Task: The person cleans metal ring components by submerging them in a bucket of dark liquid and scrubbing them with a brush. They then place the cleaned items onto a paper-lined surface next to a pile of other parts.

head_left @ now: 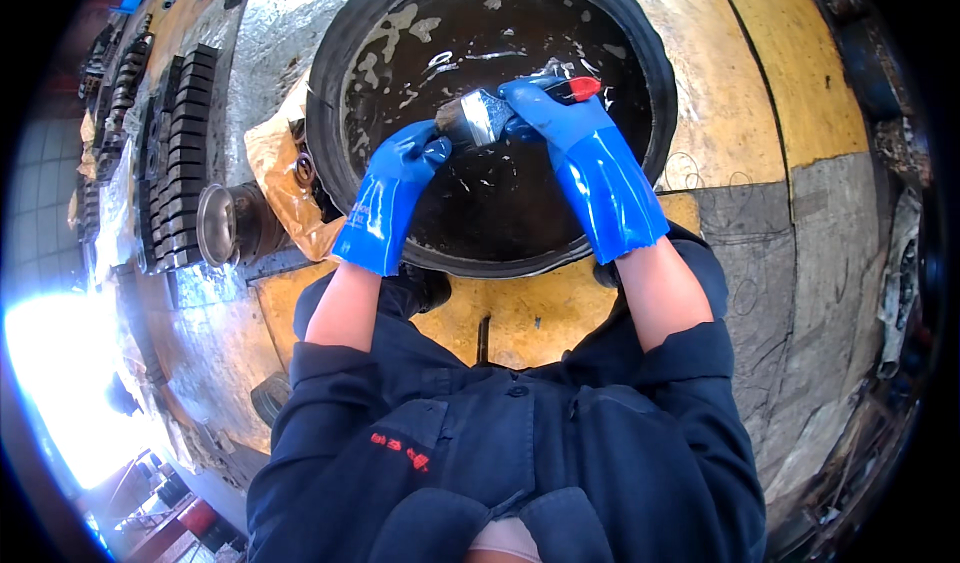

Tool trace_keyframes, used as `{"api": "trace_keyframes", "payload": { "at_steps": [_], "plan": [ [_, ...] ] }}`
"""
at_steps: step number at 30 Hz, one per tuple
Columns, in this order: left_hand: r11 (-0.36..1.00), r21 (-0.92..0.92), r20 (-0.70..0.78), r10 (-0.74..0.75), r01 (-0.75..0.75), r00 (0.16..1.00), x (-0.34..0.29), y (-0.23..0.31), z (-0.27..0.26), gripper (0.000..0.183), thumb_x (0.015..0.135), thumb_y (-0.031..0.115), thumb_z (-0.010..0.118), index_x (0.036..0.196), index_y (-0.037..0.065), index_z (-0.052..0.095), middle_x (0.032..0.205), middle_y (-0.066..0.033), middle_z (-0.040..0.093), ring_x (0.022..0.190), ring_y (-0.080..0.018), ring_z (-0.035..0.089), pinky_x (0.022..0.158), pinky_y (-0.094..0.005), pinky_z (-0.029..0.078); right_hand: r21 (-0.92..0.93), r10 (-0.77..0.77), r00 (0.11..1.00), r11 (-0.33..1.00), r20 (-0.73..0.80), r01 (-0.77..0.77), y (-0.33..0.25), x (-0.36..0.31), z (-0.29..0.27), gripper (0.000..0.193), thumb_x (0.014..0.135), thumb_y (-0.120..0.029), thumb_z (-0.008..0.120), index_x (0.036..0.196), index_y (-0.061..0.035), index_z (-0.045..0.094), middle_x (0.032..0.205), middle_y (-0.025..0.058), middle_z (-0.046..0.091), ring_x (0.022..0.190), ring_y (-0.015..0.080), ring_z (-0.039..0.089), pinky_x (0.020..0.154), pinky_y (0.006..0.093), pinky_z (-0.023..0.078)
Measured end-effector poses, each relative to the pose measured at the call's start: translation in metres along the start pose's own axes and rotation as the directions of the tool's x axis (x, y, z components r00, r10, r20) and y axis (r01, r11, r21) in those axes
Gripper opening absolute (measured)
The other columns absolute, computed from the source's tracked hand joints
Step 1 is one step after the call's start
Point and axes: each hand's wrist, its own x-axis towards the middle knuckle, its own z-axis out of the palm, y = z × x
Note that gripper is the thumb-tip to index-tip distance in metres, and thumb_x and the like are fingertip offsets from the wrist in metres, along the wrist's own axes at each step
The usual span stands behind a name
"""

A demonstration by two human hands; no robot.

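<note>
In the head view, the person is holding a flat brush (480, 118) level over a round black tub (655, 93) of dark liquid (490, 208), both hands working in long blue gloves (610, 188). The right hand (562, 118) is gripping the brush near its red handle (583, 88), fingers wrapped round it, while the left hand (405, 153) is pinching the dark bristles (453, 123) at the far end; how hard that pinch is pressing I cannot fairly tell, since glove and bristles are blending in the glare. The step in hand seems to be tending the bristles by hand above the liquid. The next move is probably calling for a steady right grip, with the left fingers easing off the bristles before the brush turns. Brown paper (272, 158) and a metal cylinder (222, 225) are lying just left of the tub.
</note>
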Motion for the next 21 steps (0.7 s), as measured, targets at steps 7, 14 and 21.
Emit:
{"api": "trace_keyframes", "payload": {
  "at_steps": [7,14,21],
  "plan": [
    [0.913,-0.399,0.201,-0.003,0.084,0.980,0.014,-0.005,-0.014,0.042,0.110,0.036,0.075,0.136,0.004,0.078,0.125,-0.0093,0.081,0.116,-0.0218,0.076,0.096,-0.0347,0.060,0.107,0.176,0.966,0.982,-0.190,-0.158,0.002,0.008,-0.027,0.024,0.099,-0.021,0.086,0.114,-0.0025,0.083,0.101,0.0087,0.084,0.081,0.0169,0.078,0.067,0.0301,0.060],
    [0.651,-0.711,0.245,-0.124,0.265,0.961,0.010,0.016,0.001,0.043,0.109,0.035,0.076,0.139,0.004,0.076,0.123,-0.0067,0.082,0.110,-0.0158,0.075,0.088,-0.0316,0.060,0.115,0.292,0.929,0.955,-0.226,-0.272,-0.004,0.005,-0.041,0.022,0.103,-0.020,0.082,0.119,-0.0050,0.082,0.102,0.0068,0.084,0.081,0.0161,0.078,0.070,0.0293,0.060],
    [0.595,-0.750,0.186,-0.232,0.291,0.955,-0.009,0.026,-0.021,0.042,0.109,0.034,0.077,0.138,0.003,0.076,0.121,-0.0056,0.083,0.106,-0.0135,0.074,0.085,-0.0296,0.057,-0.288,0.079,0.966,0.946,-0.246,-0.151,-0.055,-0.052,0.023,0.030,0.099,-0.033,0.083,0.111,-0.0075,0.075,0.085,-0.0024,0.070,0.073,0.0076,0.061,0.065,0.0296,0.051]
  ]
}}
